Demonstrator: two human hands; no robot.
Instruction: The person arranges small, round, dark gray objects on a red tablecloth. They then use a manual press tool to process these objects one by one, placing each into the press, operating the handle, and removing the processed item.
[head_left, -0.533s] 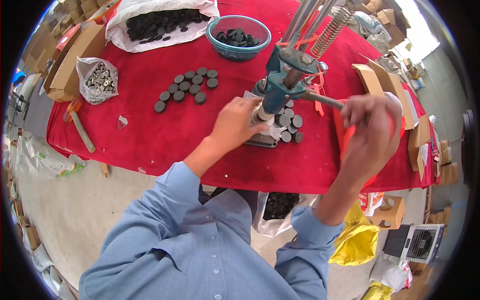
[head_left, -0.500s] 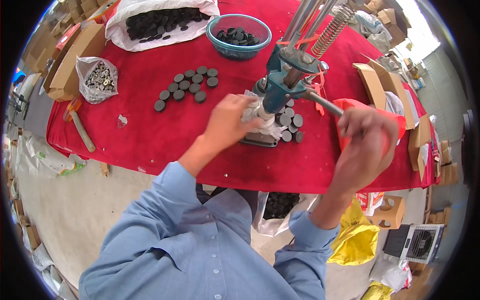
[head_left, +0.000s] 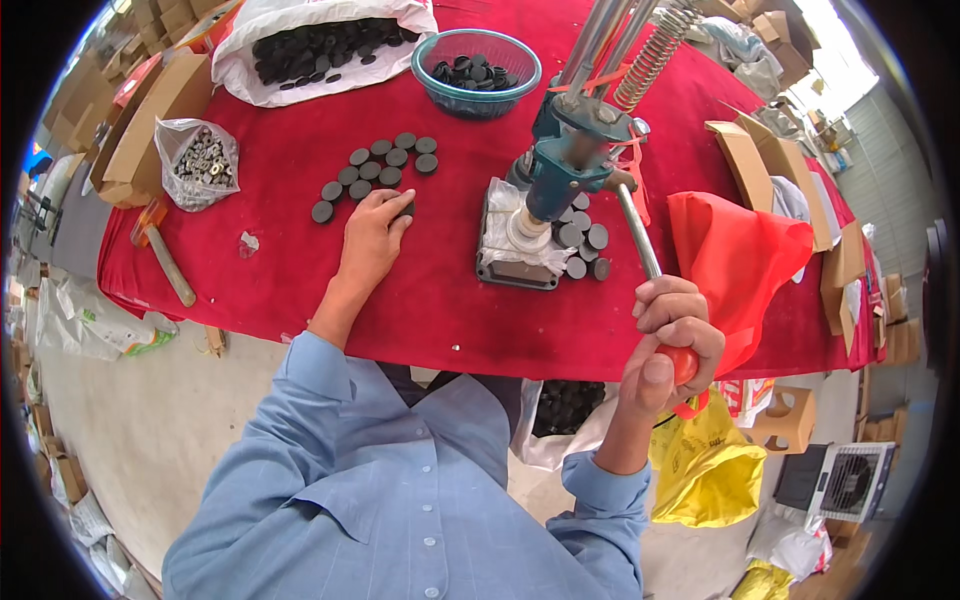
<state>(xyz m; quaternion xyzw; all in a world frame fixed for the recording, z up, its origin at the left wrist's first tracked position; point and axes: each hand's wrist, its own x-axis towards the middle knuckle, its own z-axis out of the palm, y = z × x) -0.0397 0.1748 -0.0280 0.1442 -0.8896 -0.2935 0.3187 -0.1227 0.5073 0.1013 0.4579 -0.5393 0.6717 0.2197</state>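
Observation:
My left hand (head_left: 372,240) is at the near right end of a loose group of round black discs (head_left: 361,172) on the table. Its thumb and fingers close around one black disc (head_left: 408,209), which is partly covered by the fingertips. With my right hand (head_left: 672,335) I grip the red-knobbed lever (head_left: 638,232) of a green hand press (head_left: 570,165), pulled down toward me. Under the press ram, a white round fixture (head_left: 527,232) sits on a plastic-covered base (head_left: 517,273). More discs (head_left: 597,237) are piled right beside the base.
A teal bowl (head_left: 476,42) and a white sack (head_left: 235,62) of black parts stand at the back. To the left are a bag of metal pieces (head_left: 205,165) and a hammer (head_left: 168,262). A red bag (head_left: 735,245) and cardboard boxes (head_left: 742,170) lie right.
My left hand has moved left from the press fixture to the nearest disc of the group. My right hand has come down and toward me, swinging the lever with it.

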